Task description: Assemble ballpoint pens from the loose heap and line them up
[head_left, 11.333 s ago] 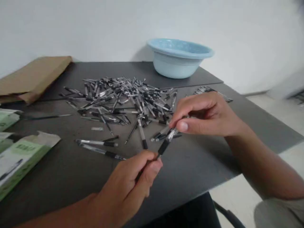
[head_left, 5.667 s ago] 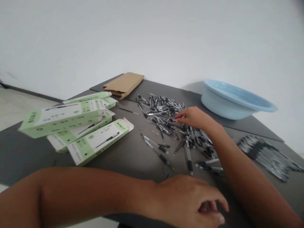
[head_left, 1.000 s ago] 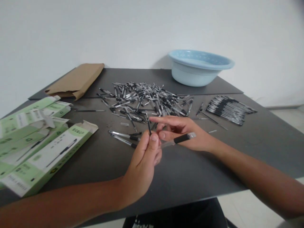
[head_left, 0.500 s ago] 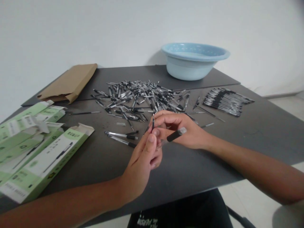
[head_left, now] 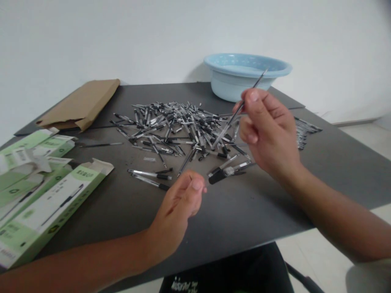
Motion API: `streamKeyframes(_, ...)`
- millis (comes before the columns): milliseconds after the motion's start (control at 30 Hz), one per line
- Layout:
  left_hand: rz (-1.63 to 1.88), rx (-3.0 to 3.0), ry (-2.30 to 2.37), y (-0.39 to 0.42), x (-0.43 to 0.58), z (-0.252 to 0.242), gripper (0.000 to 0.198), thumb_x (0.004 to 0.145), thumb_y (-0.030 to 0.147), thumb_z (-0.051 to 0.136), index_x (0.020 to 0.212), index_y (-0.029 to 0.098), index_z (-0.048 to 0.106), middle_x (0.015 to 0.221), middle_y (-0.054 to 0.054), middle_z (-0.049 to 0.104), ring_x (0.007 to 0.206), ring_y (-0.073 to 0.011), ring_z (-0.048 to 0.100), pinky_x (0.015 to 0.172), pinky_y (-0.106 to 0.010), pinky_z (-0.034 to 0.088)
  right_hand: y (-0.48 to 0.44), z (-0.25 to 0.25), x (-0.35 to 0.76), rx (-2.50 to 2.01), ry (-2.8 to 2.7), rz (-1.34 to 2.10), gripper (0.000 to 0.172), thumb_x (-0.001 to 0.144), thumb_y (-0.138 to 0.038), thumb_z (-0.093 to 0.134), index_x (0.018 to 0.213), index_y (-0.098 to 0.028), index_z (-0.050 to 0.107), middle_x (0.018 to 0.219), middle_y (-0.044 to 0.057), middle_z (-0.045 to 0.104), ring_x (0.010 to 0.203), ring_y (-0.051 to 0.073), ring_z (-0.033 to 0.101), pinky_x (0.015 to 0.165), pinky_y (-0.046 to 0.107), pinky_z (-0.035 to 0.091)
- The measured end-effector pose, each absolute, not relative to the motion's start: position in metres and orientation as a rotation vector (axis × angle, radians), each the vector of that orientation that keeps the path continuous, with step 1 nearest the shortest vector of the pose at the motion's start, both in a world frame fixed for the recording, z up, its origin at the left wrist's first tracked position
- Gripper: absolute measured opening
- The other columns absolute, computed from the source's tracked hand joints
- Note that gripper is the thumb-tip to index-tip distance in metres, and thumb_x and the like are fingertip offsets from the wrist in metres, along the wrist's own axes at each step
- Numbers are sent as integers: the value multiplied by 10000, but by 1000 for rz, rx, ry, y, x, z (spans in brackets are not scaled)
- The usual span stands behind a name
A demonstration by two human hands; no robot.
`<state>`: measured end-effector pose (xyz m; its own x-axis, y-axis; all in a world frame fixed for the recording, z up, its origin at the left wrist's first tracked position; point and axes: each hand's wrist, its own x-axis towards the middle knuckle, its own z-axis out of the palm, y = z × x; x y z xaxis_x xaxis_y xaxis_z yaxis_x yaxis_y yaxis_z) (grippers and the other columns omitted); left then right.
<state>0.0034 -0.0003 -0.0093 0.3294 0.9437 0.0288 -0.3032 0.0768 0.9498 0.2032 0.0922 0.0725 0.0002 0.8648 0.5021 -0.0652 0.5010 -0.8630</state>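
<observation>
My right hand (head_left: 269, 130) is raised over the right side of the table, thumb and index finger pinching a slim pen refill (head_left: 227, 125), its metal tip pointing up and away. Below that hand, a pen barrel with a black grip (head_left: 217, 176) juts out to the left; the palm side is hidden, so how it is held cannot be seen. My left hand (head_left: 186, 195) is closed above the near part of the table, thumb pressed on the curled index finger. Anything inside it is hidden. Beyond both hands spreads a pile of clear and black pens (head_left: 183, 126).
Green and white pen boxes (head_left: 58, 203) lie at the left, with a brown paper bag (head_left: 82, 99) behind them. A light blue basin (head_left: 244, 67) stands at the back. A row of pens (head_left: 304, 129) is partly covered by my right hand. Two pens (head_left: 149, 175) lie left of centre.
My hands, together half a second ago, have come apart. The right one has risen to the right with the refill, while the left has stayed low near the same place.
</observation>
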Motion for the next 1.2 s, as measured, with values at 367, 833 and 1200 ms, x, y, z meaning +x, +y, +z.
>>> streamKeyframes(367,1077,1217,763,-4,0,-9,521,1155,562,419,763,219,435,684,57,354,571,-124,262,557,-315,240,66,97,203,-726,-1310,692,242,1006,-353,723,795,-280,630,793,-9,697,401,92,287,342,324,146)
streamKeyframes(833,1038,1302,769,-4,-3,-11,554,1149,602,398,751,218,414,702,56,350,598,-132,277,573,-312,262,75,93,209,-575,-1313,605,227,992,-338,765,799,-262,672,735,-21,720,343,77,328,262,303,118)
streamKeyframes(1200,1041,1327,783,-3,-4,-12,552,1157,587,386,748,218,418,696,53,357,605,-138,290,586,-327,260,69,94,206,-633,-1358,569,295,1017,-394,753,794,-262,613,743,-33,693,358,64,327,282,300,164)
